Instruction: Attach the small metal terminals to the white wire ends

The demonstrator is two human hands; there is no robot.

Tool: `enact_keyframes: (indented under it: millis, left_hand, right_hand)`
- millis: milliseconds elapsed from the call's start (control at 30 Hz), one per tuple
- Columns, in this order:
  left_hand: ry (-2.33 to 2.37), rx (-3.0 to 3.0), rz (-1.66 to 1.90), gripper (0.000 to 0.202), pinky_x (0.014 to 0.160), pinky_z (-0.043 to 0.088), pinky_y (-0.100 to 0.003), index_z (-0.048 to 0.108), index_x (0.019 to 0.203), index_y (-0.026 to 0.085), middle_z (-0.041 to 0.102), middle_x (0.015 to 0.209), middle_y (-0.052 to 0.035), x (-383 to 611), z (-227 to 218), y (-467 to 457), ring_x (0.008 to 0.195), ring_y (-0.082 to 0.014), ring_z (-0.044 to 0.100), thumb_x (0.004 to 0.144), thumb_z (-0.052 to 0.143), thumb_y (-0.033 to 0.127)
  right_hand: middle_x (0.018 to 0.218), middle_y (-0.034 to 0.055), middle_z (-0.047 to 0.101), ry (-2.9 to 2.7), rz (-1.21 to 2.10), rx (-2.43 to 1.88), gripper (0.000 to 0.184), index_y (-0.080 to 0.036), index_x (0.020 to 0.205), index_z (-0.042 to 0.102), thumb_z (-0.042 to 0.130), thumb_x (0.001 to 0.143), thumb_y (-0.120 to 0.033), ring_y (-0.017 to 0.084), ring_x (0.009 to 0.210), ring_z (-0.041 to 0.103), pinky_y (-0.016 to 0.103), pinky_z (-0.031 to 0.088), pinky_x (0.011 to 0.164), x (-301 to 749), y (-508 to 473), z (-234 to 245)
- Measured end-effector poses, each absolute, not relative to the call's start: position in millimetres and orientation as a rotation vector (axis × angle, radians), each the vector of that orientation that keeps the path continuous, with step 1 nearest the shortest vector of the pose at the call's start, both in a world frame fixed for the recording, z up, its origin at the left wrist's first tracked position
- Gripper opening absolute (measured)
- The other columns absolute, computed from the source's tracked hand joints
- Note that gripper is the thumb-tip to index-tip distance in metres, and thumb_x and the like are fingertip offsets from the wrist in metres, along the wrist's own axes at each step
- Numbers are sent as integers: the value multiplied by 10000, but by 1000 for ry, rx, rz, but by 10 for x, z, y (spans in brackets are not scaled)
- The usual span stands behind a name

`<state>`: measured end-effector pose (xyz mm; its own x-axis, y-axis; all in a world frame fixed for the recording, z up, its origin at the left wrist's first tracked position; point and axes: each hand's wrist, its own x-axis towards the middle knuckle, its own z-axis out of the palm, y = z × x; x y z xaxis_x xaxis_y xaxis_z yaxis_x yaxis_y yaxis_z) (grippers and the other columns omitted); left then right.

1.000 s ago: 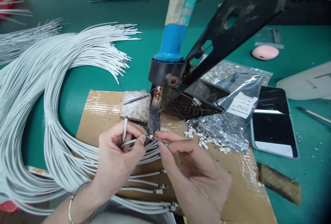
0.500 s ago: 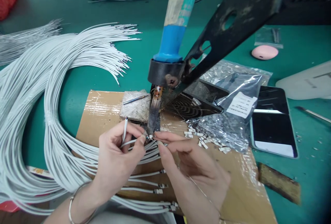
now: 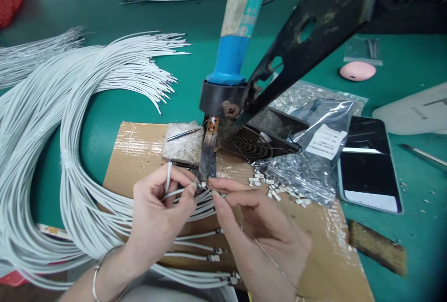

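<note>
My left hand [image 3: 162, 211] pinches a white cable [image 3: 169, 176] close to its end, under the tip of a blue-handled soldering iron [image 3: 208, 153]. A small white connector [image 3: 203, 184] sits at the cable's end, touching or nearly touching the tip; I cannot tell which. My right hand [image 3: 260, 232] is closed on a thin solder wire [image 3: 268, 256], its fingertips just right of the connector. The wire trails down across the palm. Beneath the hands lie several white cables, some with connectors [image 3: 213, 258] on their ends, on a cardboard sheet [image 3: 134, 148].
A black metal bracket [image 3: 296, 36] holds the iron over the work. Loose white connectors [image 3: 274, 190] and a plastic bag [image 3: 324, 130] lie to the right, beside a phone [image 3: 370, 167]. A big bundle of white cables [image 3: 70, 153] curves along the left.
Hardly anything differs. Both hands keep their grips under the iron's tip, and the picture has shifted only very slightly.
</note>
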<state>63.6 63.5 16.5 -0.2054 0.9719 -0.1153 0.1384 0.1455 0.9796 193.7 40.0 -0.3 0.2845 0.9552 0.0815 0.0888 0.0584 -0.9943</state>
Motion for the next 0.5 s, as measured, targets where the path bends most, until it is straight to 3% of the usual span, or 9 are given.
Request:
enact_keyframes:
  millis: [167, 300, 500]
  left_hand:
    - [1506, 1099, 1180, 156, 496, 376, -181, 694, 679, 184, 717, 725, 2, 628, 133, 625, 587, -97, 555, 749, 712, 45]
    - [1510, 1116, 1148, 152, 472, 330, -193, 695, 710, 193, 719, 764, 6, 610, 117, 595, 579, -90, 535, 796, 705, 67]
    - [1514, 1184, 1126, 140, 459, 308, -211, 707, 750, 213, 725, 811, 2, 583, 93, 547, 603, -104, 517, 864, 696, 133]
  right_hand:
    - [971, -7, 811, -1059, 928, -1345, 164, -239, 768, 687, 753, 869, -128, 143, 848, 765, 241, 609, 795, 1953, 375, -32]
    - [957, 14, 814, -1066, 916, -1358, 166, -229, 756, 680, 757, 863, -127, 162, 847, 771, 260, 616, 784, 1965, 371, -43]
    - [954, 12, 815, -1081, 916, -1344, 166, -223, 758, 681, 747, 870, -121, 145, 845, 773, 225, 613, 776, 1977, 370, -59]
